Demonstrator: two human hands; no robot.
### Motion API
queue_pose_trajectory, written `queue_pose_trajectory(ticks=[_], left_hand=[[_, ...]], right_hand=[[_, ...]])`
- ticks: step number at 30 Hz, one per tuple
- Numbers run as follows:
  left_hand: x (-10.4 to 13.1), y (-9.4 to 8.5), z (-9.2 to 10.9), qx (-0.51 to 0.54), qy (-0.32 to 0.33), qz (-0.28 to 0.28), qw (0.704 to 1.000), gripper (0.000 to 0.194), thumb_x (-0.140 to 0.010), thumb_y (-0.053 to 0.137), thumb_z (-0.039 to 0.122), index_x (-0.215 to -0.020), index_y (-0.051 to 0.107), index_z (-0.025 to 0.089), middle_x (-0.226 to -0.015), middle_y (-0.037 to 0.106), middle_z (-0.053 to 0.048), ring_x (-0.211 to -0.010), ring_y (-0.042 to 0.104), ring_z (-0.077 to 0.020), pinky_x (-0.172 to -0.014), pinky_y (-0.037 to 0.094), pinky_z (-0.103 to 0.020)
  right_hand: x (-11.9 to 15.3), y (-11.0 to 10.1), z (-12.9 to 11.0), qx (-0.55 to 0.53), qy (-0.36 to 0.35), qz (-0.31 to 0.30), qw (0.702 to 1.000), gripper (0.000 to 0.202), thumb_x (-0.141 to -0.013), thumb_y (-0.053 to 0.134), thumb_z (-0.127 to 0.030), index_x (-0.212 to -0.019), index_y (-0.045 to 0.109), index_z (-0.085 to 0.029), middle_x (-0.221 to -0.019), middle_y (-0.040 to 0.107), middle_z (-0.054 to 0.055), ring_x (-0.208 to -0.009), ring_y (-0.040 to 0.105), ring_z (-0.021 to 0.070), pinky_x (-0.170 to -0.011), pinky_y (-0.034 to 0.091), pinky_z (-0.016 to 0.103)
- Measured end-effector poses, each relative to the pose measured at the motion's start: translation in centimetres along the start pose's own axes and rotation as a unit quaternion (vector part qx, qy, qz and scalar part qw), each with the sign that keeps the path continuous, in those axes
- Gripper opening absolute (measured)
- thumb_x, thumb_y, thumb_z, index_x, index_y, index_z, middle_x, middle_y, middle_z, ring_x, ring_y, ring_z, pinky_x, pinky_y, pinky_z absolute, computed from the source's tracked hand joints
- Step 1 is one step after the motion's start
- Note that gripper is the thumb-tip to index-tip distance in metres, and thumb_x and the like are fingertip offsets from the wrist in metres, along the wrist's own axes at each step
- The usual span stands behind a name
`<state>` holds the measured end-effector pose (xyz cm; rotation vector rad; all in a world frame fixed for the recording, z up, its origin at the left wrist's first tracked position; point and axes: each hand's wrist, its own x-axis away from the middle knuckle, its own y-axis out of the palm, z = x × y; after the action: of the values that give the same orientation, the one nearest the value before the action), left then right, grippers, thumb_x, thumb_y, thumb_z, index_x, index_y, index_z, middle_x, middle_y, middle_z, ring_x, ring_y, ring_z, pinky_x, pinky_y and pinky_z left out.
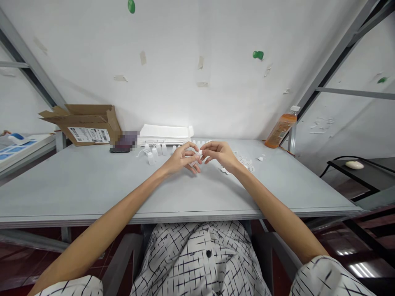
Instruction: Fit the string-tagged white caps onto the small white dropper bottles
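Note:
My left hand is closed around a small translucent plastic bottle, mostly hidden by the fingers. Fingertips of my right hand pinch a small white piece at the bottle's top; its exact shape is too small to tell. Beyond my left hand stand several small white squeeze bottles, upright on the grey table. Partly under my right hand lies a loose heap of small white plastic parts and loops.
A stack of white flat cartons rests against the wall. An open cardboard box stands at the back left beside a dark, blurred-out item. An orange drink bottle leans at the back right. Small white bits lie nearby.

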<state>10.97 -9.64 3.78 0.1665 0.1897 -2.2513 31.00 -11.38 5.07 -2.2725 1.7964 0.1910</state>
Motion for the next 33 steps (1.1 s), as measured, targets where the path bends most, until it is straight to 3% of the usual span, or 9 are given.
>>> queue_pose_trajectory(ticks=[5, 9, 12, 15, 17, 24, 27, 29, 33], left_hand=[[-0.3, -0.3, -0.5, -0.023, 0.013, 0.014, 1.0, 0.041, -0.089, 0.066, 0.051, -0.11, 0.048, 0.021, -0.088, 0.067, -0.004, -0.064, 0.072, -0.0191, -0.049, 0.057, -0.027], [-0.8, 0.2, -1.6, -0.043, 0.03, 0.05, 0.997, 0.029, -0.09, 0.062, 0.041, -0.107, 0.05, 0.021, -0.087, 0.061, -0.002, -0.059, 0.064, -0.0123, -0.041, 0.048, -0.019], [-1.2, 0.8, -2.7, -0.072, 0.005, 0.111, 0.991, 0.017, -0.092, 0.056, 0.028, -0.106, 0.051, 0.021, -0.079, 0.056, 0.001, -0.05, 0.055, -0.0091, -0.036, 0.038, -0.016], [-1.4, 0.6, -3.3, -0.144, -0.068, 0.172, 0.972, 0.014, -0.092, 0.047, 0.022, -0.105, 0.053, 0.021, -0.074, 0.057, 0.002, -0.041, 0.049, -0.0083, -0.038, 0.039, -0.02], [-1.4, 0.1, -3.3, -0.198, -0.055, 0.194, 0.959, 0.014, -0.092, 0.047, 0.025, -0.103, 0.055, 0.02, -0.077, 0.058, 0.001, -0.043, 0.049, -0.0085, -0.04, 0.037, -0.021], [-1.1, 0.1, -3.2, -0.25, 0.054, 0.044, 0.966, 0.038, -0.076, 0.07, 0.028, -0.113, 0.068, 0.018, -0.107, 0.071, -0.009, -0.075, 0.063, -0.0167, -0.071, 0.051, -0.03], [-1.0, 0.7, -3.4, -0.255, 0.071, 0.023, 0.964, 0.054, -0.073, 0.079, 0.035, -0.123, 0.068, 0.019, -0.125, 0.067, -0.012, -0.087, 0.063, -0.0198, -0.075, 0.051, -0.031], [-0.9, 1.0, -3.3, -0.233, 0.069, 0.032, 0.969, 0.052, -0.074, 0.078, 0.042, -0.119, 0.069, 0.018, -0.12, 0.069, -0.012, -0.088, 0.063, -0.0207, -0.071, 0.051, -0.03], [-0.7, 1.1, -2.7, -0.205, 0.025, 0.013, 0.978, 0.032, -0.083, 0.07, 0.045, -0.086, 0.07, 0.013, -0.076, 0.068, -0.006, -0.065, 0.059, -0.0157, -0.058, 0.046, -0.027]], right_hand=[[-0.1, -0.3, 0.0, -0.018, -0.005, 0.019, 1.0, 0.027, -0.069, 0.082, -0.039, -0.08, 0.072, -0.016, -0.072, 0.072, 0.004, -0.067, 0.07, 0.0185, -0.063, 0.06, 0.033], [-0.2, 0.5, 0.9, -0.012, -0.006, 0.035, 0.999, 0.028, -0.068, 0.082, -0.041, -0.077, 0.073, -0.016, -0.075, 0.074, 0.005, -0.07, 0.072, 0.0185, -0.068, 0.061, 0.032], [-0.5, 1.8, 2.7, -0.008, 0.016, 0.023, 1.0, 0.024, -0.072, 0.078, -0.038, -0.078, 0.072, -0.016, -0.074, 0.074, 0.005, -0.064, 0.072, 0.019, -0.063, 0.061, 0.032], [-1.0, 2.6, 4.5, 0.04, 0.024, 0.085, 0.995, 0.015, -0.074, 0.075, -0.03, -0.074, 0.07, -0.016, -0.068, 0.07, 0.004, -0.059, 0.07, 0.018, -0.056, 0.06, 0.029], [-1.4, 2.3, 4.9, 0.045, 0.047, 0.113, 0.991, 0.015, -0.073, 0.077, -0.026, -0.068, 0.067, -0.016, -0.064, 0.068, 0.004, -0.056, 0.068, 0.0169, -0.052, 0.059, 0.028], [-1.0, -0.2, 1.9, -0.107, 0.056, 0.138, 0.983, 0.019, -0.072, 0.083, -0.03, -0.075, 0.07, -0.016, -0.078, 0.071, 0.006, -0.07, 0.069, 0.0163, -0.067, 0.063, 0.032], [-0.8, 0.1, 1.2, -0.145, 0.052, 0.126, 0.98, 0.023, -0.07, 0.085, -0.032, -0.08, 0.071, -0.017, -0.085, 0.073, 0.007, -0.075, 0.069, 0.0166, -0.069, 0.061, 0.03], [-0.6, 0.7, 1.2, -0.163, 0.043, 0.115, 0.979, 0.027, -0.068, 0.086, -0.035, -0.081, 0.071, -0.017, -0.086, 0.072, 0.006, -0.074, 0.069, 0.0162, -0.068, 0.061, 0.03], [-0.4, 1.8, 1.4, -0.159, 0.025, 0.09, 0.983, 0.032, -0.064, 0.088, -0.04, -0.078, 0.071, -0.017, -0.081, 0.07, 0.004, -0.073, 0.068, 0.0162, -0.069, 0.062, 0.031]])
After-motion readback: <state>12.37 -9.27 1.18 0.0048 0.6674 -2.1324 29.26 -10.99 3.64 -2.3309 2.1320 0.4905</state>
